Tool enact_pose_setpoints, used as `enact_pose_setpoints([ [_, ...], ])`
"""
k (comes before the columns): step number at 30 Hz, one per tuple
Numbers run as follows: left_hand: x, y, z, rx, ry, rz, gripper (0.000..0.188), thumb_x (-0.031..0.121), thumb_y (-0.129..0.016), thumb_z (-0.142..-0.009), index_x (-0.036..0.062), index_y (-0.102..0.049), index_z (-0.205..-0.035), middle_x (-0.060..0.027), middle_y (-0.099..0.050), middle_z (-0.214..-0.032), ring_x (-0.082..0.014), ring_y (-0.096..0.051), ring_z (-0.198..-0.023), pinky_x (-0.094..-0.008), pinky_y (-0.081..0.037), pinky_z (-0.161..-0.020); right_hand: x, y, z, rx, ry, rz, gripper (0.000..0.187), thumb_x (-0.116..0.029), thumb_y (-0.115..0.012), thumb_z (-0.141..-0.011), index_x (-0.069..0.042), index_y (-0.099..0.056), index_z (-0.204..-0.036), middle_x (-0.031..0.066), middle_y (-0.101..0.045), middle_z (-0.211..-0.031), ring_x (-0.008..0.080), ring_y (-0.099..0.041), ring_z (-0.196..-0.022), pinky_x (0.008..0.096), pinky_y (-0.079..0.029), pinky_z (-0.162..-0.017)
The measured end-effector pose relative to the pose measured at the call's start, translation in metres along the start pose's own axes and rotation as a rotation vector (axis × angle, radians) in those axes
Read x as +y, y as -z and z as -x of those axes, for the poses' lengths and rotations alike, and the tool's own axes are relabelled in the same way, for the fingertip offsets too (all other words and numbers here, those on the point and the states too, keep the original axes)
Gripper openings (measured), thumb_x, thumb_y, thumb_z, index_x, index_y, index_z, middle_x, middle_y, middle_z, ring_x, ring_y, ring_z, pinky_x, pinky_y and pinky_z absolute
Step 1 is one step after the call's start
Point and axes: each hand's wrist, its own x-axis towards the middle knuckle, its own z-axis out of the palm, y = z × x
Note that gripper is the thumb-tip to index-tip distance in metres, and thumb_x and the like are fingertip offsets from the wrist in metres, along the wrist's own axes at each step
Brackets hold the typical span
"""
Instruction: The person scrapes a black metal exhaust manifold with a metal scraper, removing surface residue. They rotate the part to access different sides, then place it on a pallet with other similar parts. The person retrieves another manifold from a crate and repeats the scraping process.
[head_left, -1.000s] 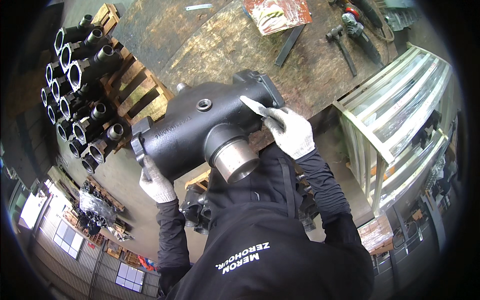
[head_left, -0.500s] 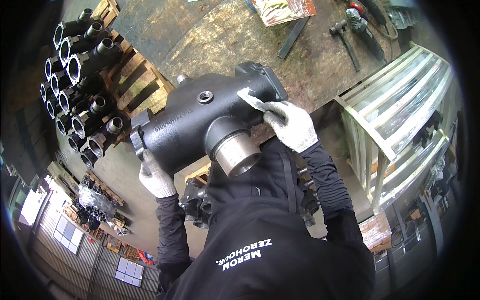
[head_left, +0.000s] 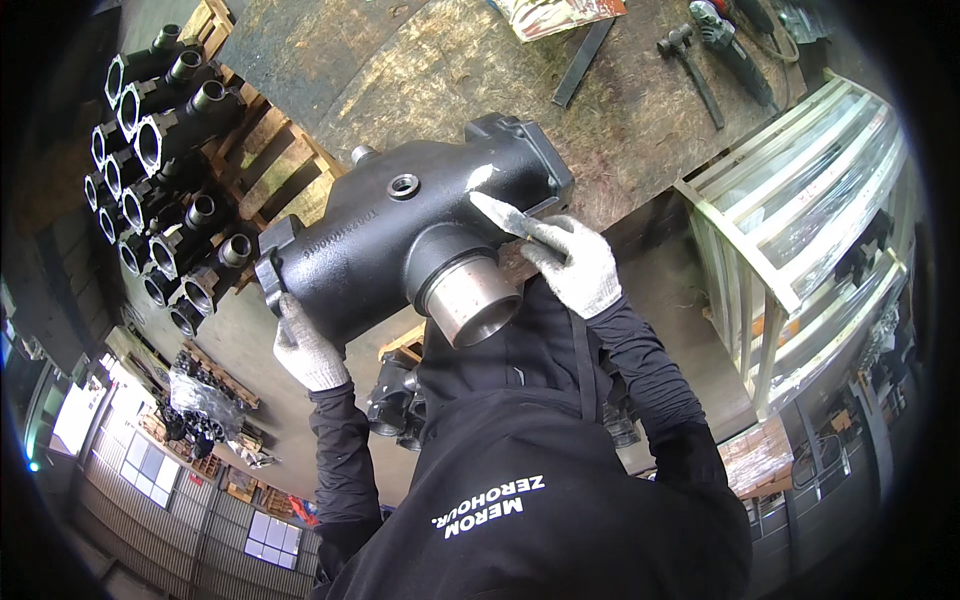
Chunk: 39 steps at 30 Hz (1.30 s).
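Your right grip holds the spatula; its blade has drawn back from a white paste, so spreading seems begun. The black pipe lies between your grips; your left grip touches its end, whether closed I cannot tell.

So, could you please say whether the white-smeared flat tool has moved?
Yes; the tool shifted downward in view, judged against the round port on the black metal casting.
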Motion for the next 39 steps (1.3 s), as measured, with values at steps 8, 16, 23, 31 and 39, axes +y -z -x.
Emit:
enact_pose_setpoints([
  [8,0.006,-0.002,0.0,-0.002,0.014,0.006,0.052,0.045,-0.068,-0.102,-0.0072,-0.071,-0.099,-0.0065,-0.071,-0.089,-0.0123,-0.062,-0.076,-0.028,-0.051,-0.071,0.006,-0.006,0.025,0.113,0.014,-0.033,0.034,-0.012,-0.082,-0.085,-0.006,-0.076,-0.118,0.0144,-0.073,-0.104,0.0316,-0.073,-0.09,0.0362,-0.058,-0.078],
  [16,0.004,-0.001,-0.003,0.002,0.02,0.001,0.052,0.045,-0.068,-0.102,-0.0068,-0.071,-0.1,-0.0065,-0.07,-0.091,-0.0124,-0.062,-0.079,-0.0285,-0.051,-0.074,-0.002,-0.02,0.018,0.059,0.025,-0.1,0.033,-0.012,-0.081,-0.085,-0.006,-0.075,-0.117,0.0138,-0.072,-0.103,0.0321,-0.073,-0.091,0.0381,-0.058,-0.08],
  [23,0.006,-0.009,0.001,0.048,-0.051,0.074,0.047,0.039,-0.065,-0.105,-0.0047,-0.068,-0.088,-0.0012,-0.066,-0.077,-0.0066,-0.052,-0.066,-0.0256,-0.041,-0.059,0.0,-0.011,0.021,0.138,0.003,-0.052,0.032,-0.011,-0.082,-0.084,-0.005,-0.076,-0.114,0.0149,-0.073,-0.103,0.0333,-0.072,-0.089,0.039,-0.058,-0.076],
  [31,0.005,-0.007,0.002,0.021,-0.061,0.124,0.049,0.04,-0.065,-0.105,-0.0075,-0.07,-0.095,-0.0056,-0.071,-0.085,-0.0099,-0.06,-0.072,-0.0271,-0.049,-0.066,-0.001,-0.004,0.023,0.142,-0.045,-0.006,0.032,-0.012,-0.082,-0.085,-0.006,-0.076,-0.116,0.0145,-0.072,-0.1,0.0332,-0.072,-0.088,0.0381,-0.058,-0.076],
  [39,-0.001,-0.002,0.005,0.036,-0.067,0.045,0.05,0.046,-0.066,-0.103,-0.003,-0.07,-0.093,-0.0045,-0.069,-0.086,-0.0107,-0.06,-0.076,-0.0275,-0.05,-0.072,-0.008,-0.001,-0.002,0.129,-0.083,0.074,0.027,-0.016,-0.079,-0.089,-0.008,-0.076,-0.115,0.0138,-0.072,-0.098,0.0329,-0.073,-0.086,0.0384,-0.058,-0.074],
])
